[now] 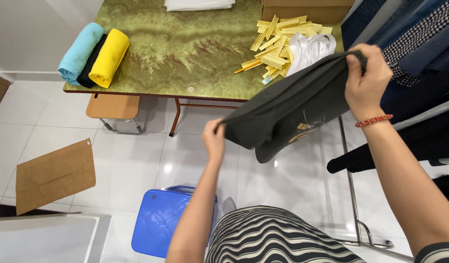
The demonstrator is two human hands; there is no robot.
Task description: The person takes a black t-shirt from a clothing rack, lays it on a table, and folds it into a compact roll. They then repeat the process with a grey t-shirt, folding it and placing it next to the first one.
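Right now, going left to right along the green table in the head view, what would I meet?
Light blue fabric roll → black roll → yellow roll → pencil → pile of yellow paper tags → white bags, partly behind the dark garment held up by both hands.

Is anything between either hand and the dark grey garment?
No. Both hands already pinch it: left hand at one corner, right hand at the other, with the dark grey garment stretched between them above the floor.
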